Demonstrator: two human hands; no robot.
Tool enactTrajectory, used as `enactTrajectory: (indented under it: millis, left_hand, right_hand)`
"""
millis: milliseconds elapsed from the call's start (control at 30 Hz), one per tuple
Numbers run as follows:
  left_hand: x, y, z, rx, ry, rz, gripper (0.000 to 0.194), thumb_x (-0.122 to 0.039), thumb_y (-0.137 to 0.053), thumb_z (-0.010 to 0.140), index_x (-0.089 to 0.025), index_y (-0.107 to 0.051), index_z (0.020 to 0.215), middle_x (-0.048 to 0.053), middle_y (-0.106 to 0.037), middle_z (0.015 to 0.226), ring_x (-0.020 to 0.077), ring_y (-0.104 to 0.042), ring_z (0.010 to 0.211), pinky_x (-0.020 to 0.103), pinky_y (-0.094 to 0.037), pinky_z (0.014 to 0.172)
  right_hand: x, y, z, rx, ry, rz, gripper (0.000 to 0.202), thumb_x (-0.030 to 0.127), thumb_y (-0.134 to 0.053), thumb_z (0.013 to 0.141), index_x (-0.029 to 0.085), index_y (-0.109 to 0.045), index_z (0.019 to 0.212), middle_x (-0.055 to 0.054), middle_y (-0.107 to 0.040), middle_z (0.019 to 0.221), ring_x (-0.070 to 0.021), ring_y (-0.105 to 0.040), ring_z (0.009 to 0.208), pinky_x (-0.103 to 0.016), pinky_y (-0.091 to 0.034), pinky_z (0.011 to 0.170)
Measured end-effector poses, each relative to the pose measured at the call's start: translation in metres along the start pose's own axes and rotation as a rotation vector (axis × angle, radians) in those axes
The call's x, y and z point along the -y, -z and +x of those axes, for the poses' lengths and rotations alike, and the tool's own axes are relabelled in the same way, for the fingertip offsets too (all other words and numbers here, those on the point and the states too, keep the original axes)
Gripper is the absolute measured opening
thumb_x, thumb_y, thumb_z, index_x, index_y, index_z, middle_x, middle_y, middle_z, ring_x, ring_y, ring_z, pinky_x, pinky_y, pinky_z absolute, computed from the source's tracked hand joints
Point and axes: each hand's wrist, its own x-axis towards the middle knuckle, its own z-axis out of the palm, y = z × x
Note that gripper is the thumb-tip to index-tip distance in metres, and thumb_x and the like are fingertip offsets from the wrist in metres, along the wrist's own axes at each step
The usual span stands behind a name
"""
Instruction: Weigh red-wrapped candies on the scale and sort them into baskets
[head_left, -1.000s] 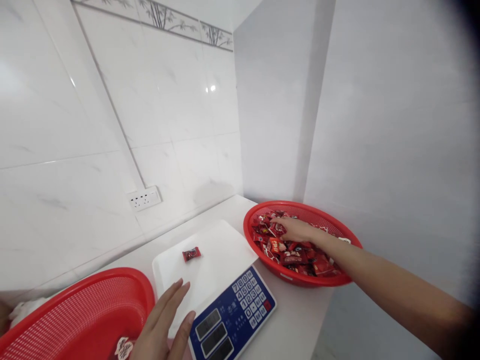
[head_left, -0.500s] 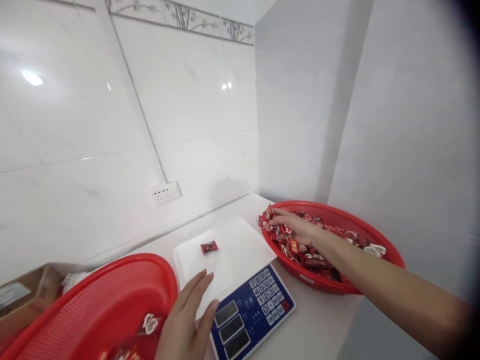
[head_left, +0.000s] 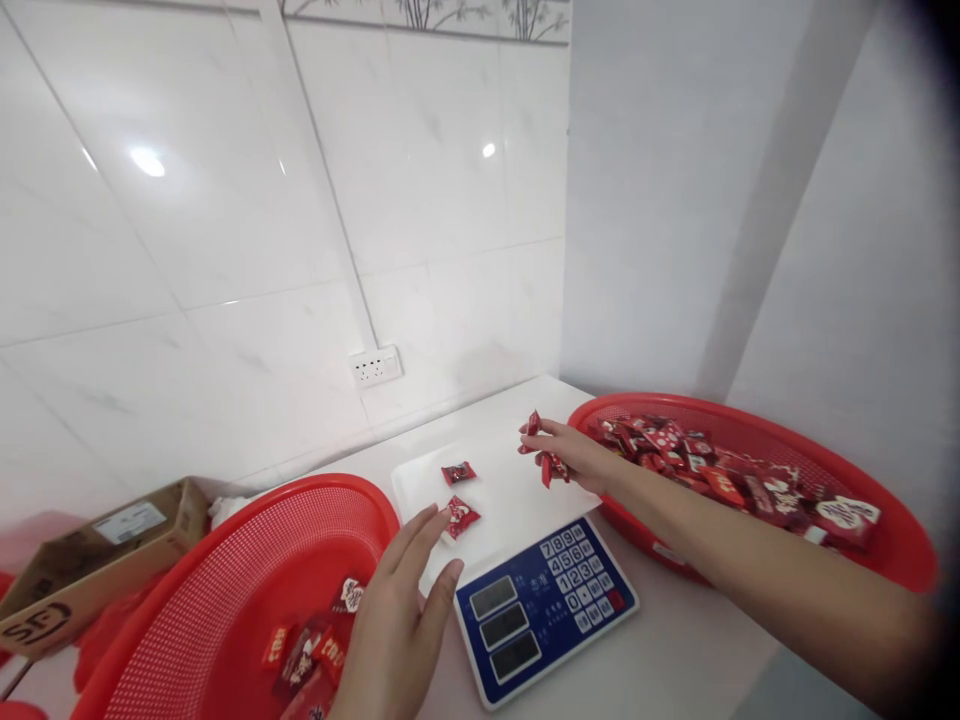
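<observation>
My right hand [head_left: 570, 452] is closed around several red wrapped candies [head_left: 553, 468], over the right side of the white pan [head_left: 514, 510] of a digital scale. Two more red candies lie on the pan: one [head_left: 458, 472] farther back, another [head_left: 463, 516] by the fingertips of my left hand [head_left: 405, 610]. Those left fingers are stretched out with nothing gripped, between the scale and the left red basket [head_left: 187, 590]. In that basket lie several wrapped candies [head_left: 300, 655]. The right red basket [head_left: 750, 405] holds a larger heap of candies [head_left: 724, 485], partly hidden by my right forearm.
The scale's blue keypad panel [head_left: 551, 610] faces me on the white table [head_left: 660, 640]. Behind the left basket stands a cardboard box [head_left: 127, 530]. A tiled wall with a power socket [head_left: 376, 366] rises at the back; a grey wall [head_left: 660, 200] stands on the right.
My right hand has come out of the right basket, moving left over the scale with candies in it. A second candy now lies on the pan. The view has shifted; my left hand stays open.
</observation>
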Motion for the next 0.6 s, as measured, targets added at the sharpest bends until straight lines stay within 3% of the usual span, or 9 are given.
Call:
enactTrajectory:
  millis: [100,233,400,500,600]
  left_hand:
    - [-0.001,-0.002,0.001,-0.009,-0.001,-0.003,0.038,-0.034,-0.044,0.089,-0.026,-0.054,0.125,0.007,-0.056,0.131,0.0234,-0.051,0.122,0.045,-0.045,0.098]
    - [-0.002,-0.002,0.000,0.028,0.021,0.008,0.039,-0.035,-0.043,0.090,-0.027,-0.052,0.126,0.006,-0.055,0.133,0.0230,-0.049,0.124,0.044,-0.045,0.098]
    - [-0.002,-0.002,0.000,0.019,0.022,0.016,0.038,-0.035,-0.044,0.089,-0.027,-0.053,0.125,0.006,-0.056,0.132,0.0237,-0.050,0.123,0.043,-0.047,0.096]
    - [0.001,-0.004,0.000,-0.017,0.019,0.001,0.037,-0.035,-0.046,0.088,-0.027,-0.056,0.122,0.006,-0.058,0.129,0.0235,-0.052,0.121,0.042,-0.048,0.096]
    - [0.005,-0.007,-0.001,-0.090,0.040,-0.024,0.036,-0.038,-0.045,0.088,-0.029,-0.056,0.121,0.004,-0.059,0.128,0.0231,-0.053,0.120,0.044,-0.047,0.096]
  right_hand:
    - [0.000,0.008,-0.003,-0.035,0.010,0.003,0.019,0.028,-0.068,0.075,0.021,-0.055,0.086,-0.001,-0.062,0.080,-0.0063,-0.050,0.051,-0.015,-0.040,0.039]
    - [0.000,0.007,-0.006,-0.042,0.019,0.026,0.018,0.031,-0.067,0.077,0.021,-0.053,0.084,-0.002,-0.059,0.081,-0.0089,-0.055,0.062,-0.024,-0.055,0.062]
    - [0.004,0.006,-0.014,-0.025,0.059,-0.031,0.025,0.035,-0.072,0.072,0.022,-0.057,0.087,-0.003,-0.063,0.085,-0.0123,-0.057,0.067,-0.024,-0.053,0.057]
    - [0.007,0.022,-0.019,-0.033,0.162,-0.193,0.023,0.038,-0.070,0.072,0.022,-0.058,0.085,-0.003,-0.064,0.084,-0.0140,-0.058,0.070,-0.023,-0.050,0.054]
    - [0.009,0.055,-0.023,-0.096,0.300,-0.427,0.022,0.042,-0.063,0.076,0.021,-0.057,0.082,-0.003,-0.066,0.079,-0.0177,-0.062,0.074,-0.027,-0.051,0.063]
